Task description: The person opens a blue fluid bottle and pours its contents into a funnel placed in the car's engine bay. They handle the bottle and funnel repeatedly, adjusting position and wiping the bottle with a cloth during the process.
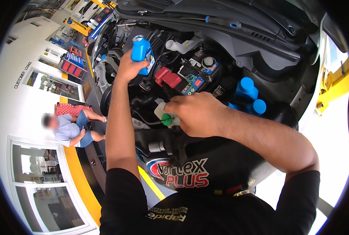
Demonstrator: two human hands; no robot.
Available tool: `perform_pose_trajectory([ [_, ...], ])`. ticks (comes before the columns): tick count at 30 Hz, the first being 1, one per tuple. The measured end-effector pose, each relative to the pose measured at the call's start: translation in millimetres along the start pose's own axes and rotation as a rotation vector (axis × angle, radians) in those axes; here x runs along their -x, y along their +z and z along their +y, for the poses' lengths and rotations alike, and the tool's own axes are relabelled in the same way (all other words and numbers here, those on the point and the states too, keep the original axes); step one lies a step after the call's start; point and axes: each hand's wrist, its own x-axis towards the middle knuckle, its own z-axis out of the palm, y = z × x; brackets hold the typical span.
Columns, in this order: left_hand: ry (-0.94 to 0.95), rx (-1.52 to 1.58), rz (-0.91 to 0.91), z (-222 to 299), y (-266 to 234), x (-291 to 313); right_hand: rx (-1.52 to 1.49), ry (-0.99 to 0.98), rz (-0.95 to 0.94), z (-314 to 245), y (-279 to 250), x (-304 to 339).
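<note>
My left hand [128, 66] is wrapped round a blue plastic bottle [142, 53], upright over the engine bay, with a silvery top. My right hand [200, 113] has its fingers curled down at a whitish plastic reservoir [159, 111] with a green cap [167, 119]. The cap shows just beside the fingers; what they pinch, if anything, is hidden. Above this hand sits the car battery [194, 85] with a red terminal cover [168, 77] and a small teal cap [191, 78] on top. A white filler neck [176, 46] rises behind it.
Blue-capped bottles [247, 90] stand right of my right forearm. A black fender cover [225, 164] hangs over the car's near side. Blue-handled tools [233, 25] lie along the cowl. A person [72, 129] sits at the left by the wall; a red tool cart [72, 65] stands beyond.
</note>
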Motion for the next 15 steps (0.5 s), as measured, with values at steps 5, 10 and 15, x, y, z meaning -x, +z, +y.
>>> perform_pose_trajectory([
  [5,-0.067,-0.186,-0.008,-33,14,-25,-0.029,0.001,0.027,1,-4,-1],
  [10,-0.086,-0.336,-0.076,-30,32,-35,-0.041,0.015,0.019,-2,-9,1],
  [15,-0.159,-0.464,-0.183,-19,34,-47,-0.055,0.002,0.040,-2,-8,1],
])
